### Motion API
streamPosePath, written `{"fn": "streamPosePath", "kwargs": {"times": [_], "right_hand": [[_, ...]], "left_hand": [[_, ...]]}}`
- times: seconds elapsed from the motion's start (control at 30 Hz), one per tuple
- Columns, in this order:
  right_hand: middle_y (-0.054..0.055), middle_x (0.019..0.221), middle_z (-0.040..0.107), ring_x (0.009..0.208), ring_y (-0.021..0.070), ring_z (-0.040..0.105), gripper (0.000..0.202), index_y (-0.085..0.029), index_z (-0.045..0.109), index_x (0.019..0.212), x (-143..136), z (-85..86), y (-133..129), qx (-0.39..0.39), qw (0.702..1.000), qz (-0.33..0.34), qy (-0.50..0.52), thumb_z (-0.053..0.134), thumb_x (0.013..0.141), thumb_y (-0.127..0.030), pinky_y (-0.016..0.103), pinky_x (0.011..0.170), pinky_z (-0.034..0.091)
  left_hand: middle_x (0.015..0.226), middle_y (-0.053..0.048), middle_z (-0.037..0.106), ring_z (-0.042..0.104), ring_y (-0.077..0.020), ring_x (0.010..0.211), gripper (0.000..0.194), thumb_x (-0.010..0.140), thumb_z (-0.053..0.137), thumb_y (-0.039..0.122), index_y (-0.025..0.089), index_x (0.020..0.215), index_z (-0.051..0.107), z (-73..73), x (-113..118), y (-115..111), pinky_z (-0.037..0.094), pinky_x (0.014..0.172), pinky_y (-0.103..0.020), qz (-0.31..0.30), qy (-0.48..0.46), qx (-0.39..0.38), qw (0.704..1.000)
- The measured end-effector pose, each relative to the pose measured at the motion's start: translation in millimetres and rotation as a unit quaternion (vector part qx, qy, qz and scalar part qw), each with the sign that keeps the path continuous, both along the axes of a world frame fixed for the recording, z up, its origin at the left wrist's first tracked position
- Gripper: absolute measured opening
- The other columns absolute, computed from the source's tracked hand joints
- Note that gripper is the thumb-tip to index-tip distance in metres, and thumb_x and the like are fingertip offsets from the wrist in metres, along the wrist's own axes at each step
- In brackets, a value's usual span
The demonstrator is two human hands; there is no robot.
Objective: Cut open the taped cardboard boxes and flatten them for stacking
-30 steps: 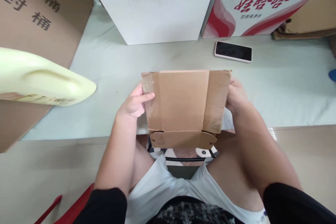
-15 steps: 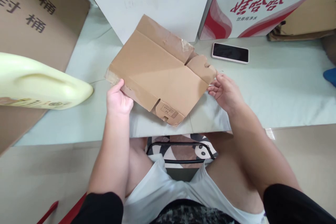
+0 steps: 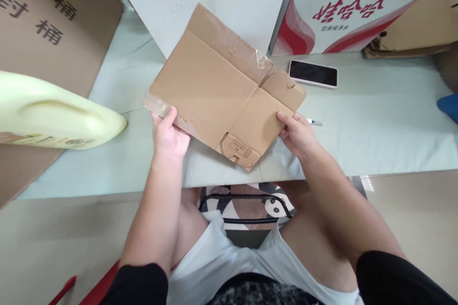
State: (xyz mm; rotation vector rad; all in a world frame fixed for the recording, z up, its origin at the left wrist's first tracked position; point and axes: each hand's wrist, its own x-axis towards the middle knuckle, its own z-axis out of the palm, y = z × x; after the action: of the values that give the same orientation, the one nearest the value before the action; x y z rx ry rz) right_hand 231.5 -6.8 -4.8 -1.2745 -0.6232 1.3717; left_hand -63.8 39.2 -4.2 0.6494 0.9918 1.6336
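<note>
Cardboard (image 3: pixel 207 81), one, creased, held over table (image 3: pixel 379 124). Left hand (image 3: pixel 171 136): closed on left edge. Right hand (image 3: pixel 297 133): pinching right edge. Phone (image 3: pixel 313 74): one, far right, on table.

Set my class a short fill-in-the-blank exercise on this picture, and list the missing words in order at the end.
1. The left hand and the right hand each rest a ____ on the upper face of the cardboard.
2. The phone lies face ____ on the covered table.
3. The white box just beyond the phone carries large characters coloured ____.
4. The person's sleeves are ____.

Missing words: thumb; up; red; black.
</note>
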Motion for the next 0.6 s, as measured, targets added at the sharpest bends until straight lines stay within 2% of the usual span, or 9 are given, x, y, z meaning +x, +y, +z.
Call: {"fn": "streamPosePath", "kwargs": {"times": [0.1, 0.23, 0.3, 0.37, 0.43, 0.5, 0.6], "right_hand": [[-0.006, 0.054, 0.055, 0.048, 0.0081, 0.045, 0.058, -0.023, 0.062, 0.070, 0.5, 1.0, 0.2, 0.007, 1.000, -0.004, 0.002, 0.099, 0.046, -0.062, 0.023, 0.044, 0.039], [-0.001, 0.066, 0.065, 0.053, 0.0103, 0.052, 0.059, -0.022, 0.068, 0.080, -3.7, 3.7, -6.7, -0.004, 0.996, 0.085, -0.032, 0.097, 0.050, -0.064, 0.025, 0.046, 0.042], [-0.002, 0.062, 0.062, 0.048, 0.0083, 0.047, 0.060, -0.020, 0.067, 0.076, -3.9, 6.4, -10.0, -0.006, 0.993, 0.102, -0.051, 0.096, 0.049, -0.066, 0.024, 0.042, 0.036], [-0.005, 0.052, 0.051, 0.042, 0.0066, 0.038, 0.062, -0.021, 0.061, 0.070, 2.2, 12.0, -11.7, 0.008, 0.995, 0.085, -0.061, 0.094, 0.051, -0.070, 0.024, 0.039, 0.030], [-0.008, 0.044, 0.036, 0.039, 0.0063, 0.031, 0.062, -0.023, 0.052, 0.063, 16.0, 21.0, -12.9, 0.035, 0.996, 0.040, -0.078, 0.091, 0.056, -0.072, 0.024, 0.037, 0.029], [-0.008, 0.044, 0.032, 0.039, 0.0073, 0.032, 0.059, -0.024, 0.049, 0.061, 35.8, 32.7, -16.5, 0.065, 0.990, -0.050, -0.112, 0.089, 0.063, -0.068, 0.025, 0.038, 0.035], [0.000, 0.060, 0.056, 0.053, 0.0147, 0.055, 0.046, -0.023, 0.059, 0.066, 70.3, 50.8, -31.5, 0.098, 0.952, -0.227, -0.181, 0.088, 0.066, -0.058, 0.032, 0.049, 0.055]], "left_hand": [[0.140, -0.002, 0.073, 0.062, -0.0237, 0.144, 0.036, 0.089, 0.068, 0.017, 0.030, 0.122, 0.064, 1.0, 2.2, 0.4, 0.055, 0.118, -0.039, -0.013, -0.001, -0.015, 1.000], [0.133, -0.005, 0.075, 0.063, -0.0227, 0.141, 0.029, 0.092, 0.064, 0.016, 0.027, 0.119, 0.064, 3.3, 2.7, 7.7, 0.056, 0.115, -0.035, -0.008, -0.047, -0.058, 0.997], [0.128, -0.005, 0.076, 0.064, -0.0219, 0.137, 0.029, 0.091, 0.063, 0.016, 0.027, 0.119, 0.065, 7.6, 4.9, 9.3, 0.058, 0.110, -0.033, -0.023, -0.066, -0.065, 0.995], [0.121, -0.002, 0.076, 0.069, -0.0216, 0.127, 0.038, 0.088, 0.064, 0.018, 0.032, 0.123, 0.063, 14.4, 8.2, 8.2, 0.061, 0.102, -0.033, -0.038, -0.074, -0.071, 0.994], [0.116, 0.002, 0.074, 0.073, -0.0212, 0.112, 0.053, 0.083, 0.065, 0.022, 0.043, 0.131, 0.056, 22.6, 11.3, 5.5, 0.063, 0.092, -0.035, -0.048, -0.077, -0.088, 0.992], [0.115, 0.004, 0.073, 0.075, -0.0201, 0.101, 0.063, 0.081, 0.065, 0.023, 0.053, 0.134, 0.048, 31.0, 13.3, 2.8, 0.063, 0.084, -0.035, -0.051, -0.084, -0.116, 0.988], [0.111, 0.003, 0.074, 0.076, -0.0187, 0.092, 0.068, 0.080, 0.061, 0.020, 0.054, 0.135, 0.042, 41.0, 14.4, 0.5, 0.063, 0.075, -0.033, -0.039, -0.106, -0.141, 0.984]]}}
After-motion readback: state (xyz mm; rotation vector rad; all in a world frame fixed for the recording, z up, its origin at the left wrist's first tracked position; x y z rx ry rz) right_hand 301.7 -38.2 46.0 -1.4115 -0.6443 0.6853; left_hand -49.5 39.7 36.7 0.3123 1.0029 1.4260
